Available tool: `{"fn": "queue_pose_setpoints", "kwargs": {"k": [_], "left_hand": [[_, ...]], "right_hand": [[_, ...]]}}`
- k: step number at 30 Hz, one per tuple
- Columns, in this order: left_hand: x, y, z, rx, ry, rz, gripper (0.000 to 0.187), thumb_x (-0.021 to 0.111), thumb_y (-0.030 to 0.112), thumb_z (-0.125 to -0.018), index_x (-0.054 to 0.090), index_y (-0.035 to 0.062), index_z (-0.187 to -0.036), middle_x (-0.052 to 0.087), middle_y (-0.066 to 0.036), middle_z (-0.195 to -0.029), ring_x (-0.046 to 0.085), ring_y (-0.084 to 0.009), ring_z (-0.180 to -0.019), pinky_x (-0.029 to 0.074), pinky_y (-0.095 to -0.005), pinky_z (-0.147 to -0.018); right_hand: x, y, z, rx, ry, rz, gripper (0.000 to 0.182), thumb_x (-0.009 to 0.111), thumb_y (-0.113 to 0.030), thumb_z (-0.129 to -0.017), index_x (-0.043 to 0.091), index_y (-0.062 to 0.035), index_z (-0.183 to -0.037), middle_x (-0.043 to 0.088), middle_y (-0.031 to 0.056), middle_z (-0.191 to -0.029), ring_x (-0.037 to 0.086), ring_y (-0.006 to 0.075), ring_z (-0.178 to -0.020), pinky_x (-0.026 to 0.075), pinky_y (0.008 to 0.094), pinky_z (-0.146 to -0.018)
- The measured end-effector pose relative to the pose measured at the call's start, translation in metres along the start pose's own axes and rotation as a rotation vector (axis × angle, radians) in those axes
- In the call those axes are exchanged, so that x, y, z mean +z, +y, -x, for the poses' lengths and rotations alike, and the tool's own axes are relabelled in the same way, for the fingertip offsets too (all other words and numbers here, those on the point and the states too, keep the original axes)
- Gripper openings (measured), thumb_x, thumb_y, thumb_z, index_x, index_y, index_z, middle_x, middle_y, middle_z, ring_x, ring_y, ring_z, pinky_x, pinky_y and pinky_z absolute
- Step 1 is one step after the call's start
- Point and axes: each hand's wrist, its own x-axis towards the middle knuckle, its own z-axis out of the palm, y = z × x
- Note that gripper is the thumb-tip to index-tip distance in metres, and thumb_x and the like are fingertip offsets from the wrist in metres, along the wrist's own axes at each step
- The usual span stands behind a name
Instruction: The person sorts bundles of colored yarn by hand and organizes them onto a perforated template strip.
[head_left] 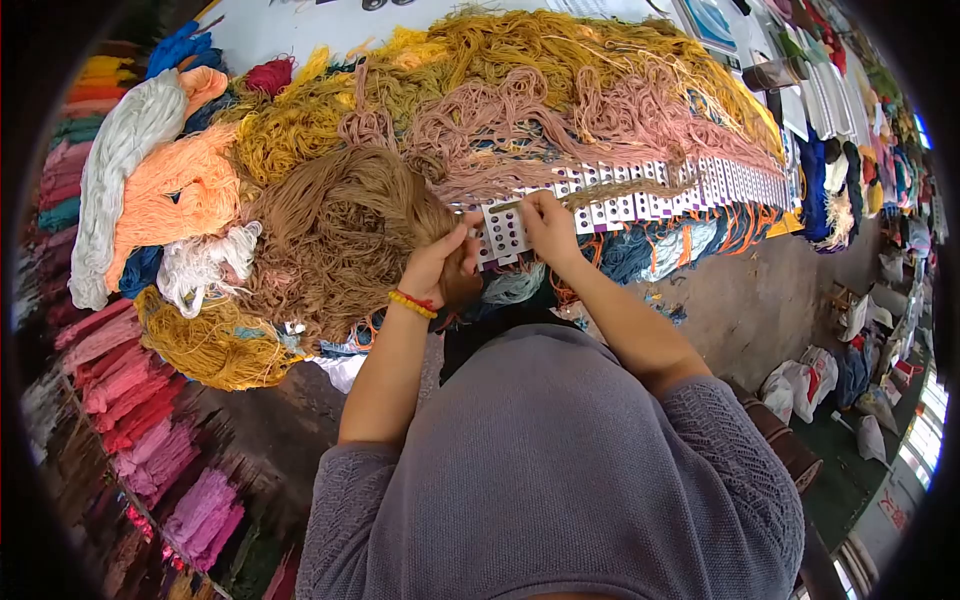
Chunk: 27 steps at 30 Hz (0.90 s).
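My left hand (437,268), with red and yellow bands at the wrist, is closed around strands of brown yarn beside a white card. My right hand (550,230) pinches the upper right part of that white card (504,232), which has rows of dark round holes. A large brown yarn bundle (330,235) lies left of my hands. To the right, a long row of similar cards (690,190) overlaps along the yarn. Pink yarn (520,110) lies just behind the cards, and thin brown strands run over some of them.
Mustard yarn (560,45) covers the back of the table. Peach yarn (180,175) and pale grey yarn (125,160) lie at the left. Pink skeins (205,515) hang at lower left. White bags (800,385) stand on the floor at right.
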Motion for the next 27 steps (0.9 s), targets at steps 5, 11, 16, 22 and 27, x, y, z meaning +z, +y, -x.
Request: {"fn": "queue_pose_setpoints", "kwargs": {"k": [5,11,16,22,27], "left_hand": [[0.010,-0.013,-0.027,0.004,0.191,-0.013,0.031,0.054,0.023,-0.085,0.054,0.0034,-0.109,0.057,0.001,-0.078,0.049,-0.0087,-0.064,0.041,-0.0210,-0.059],[-0.022,-0.017,-0.013,0.187,0.484,-0.208,0.020,0.054,0.020,-0.083,0.061,0.0057,-0.095,0.055,0.001,-0.068,0.047,-0.0075,-0.056,0.035,-0.0195,-0.050],[-0.052,-0.002,0.008,0.314,0.707,-0.068,0.015,0.052,0.019,-0.078,0.051,0.0096,-0.066,0.051,-0.001,-0.060,0.044,-0.0096,-0.050,0.033,-0.0225,-0.049],[-0.098,0.128,0.108,0.779,0.890,-0.244,0.012,0.046,0.011,-0.073,0.046,0.0097,-0.061,0.040,0.000,-0.052,0.034,-0.0107,-0.045,0.027,-0.0220,-0.044],[-0.100,0.229,0.157,0.846,1.246,-0.608,0.023,0.054,0.026,-0.080,0.056,0.0036,-0.079,0.057,-0.006,-0.073,0.053,-0.0130,-0.064,0.042,-0.0236,-0.049]], "right_hand": [[-0.004,-0.044,0.020,-0.377,-0.149,0.311,0.021,0.055,-0.024,-0.078,0.051,-0.0089,-0.091,0.056,0.0100,-0.080,0.059,0.0275,-0.069,0.047,0.0369,-0.057],[0.007,-0.054,0.000,-0.261,-0.153,0.689,0.048,0.064,-0.036,-0.065,0.048,-0.0109,-0.102,0.048,0.0117,-0.092,0.058,0.0312,-0.072,0.047,0.0397,-0.057],[0.010,-0.047,-0.002,-0.301,-0.167,0.747,0.049,0.064,-0.037,-0.065,0.049,-0.0143,-0.105,0.048,0.0116,-0.091,0.058,0.0309,-0.070,0.048,0.0392,-0.055],[0.009,-0.048,-0.003,-0.187,-0.220,0.755,0.046,0.063,-0.038,-0.066,0.051,-0.0157,-0.104,0.049,0.0121,-0.094,0.058,0.0302,-0.078,0.048,0.0392,-0.060],[0.006,-0.046,-0.003,-0.244,-0.196,0.734,0.046,0.062,-0.038,-0.067,0.049,-0.0143,-0.104,0.048,0.0108,-0.093,0.058,0.0296,-0.074,0.049,0.0400,-0.059]]}}
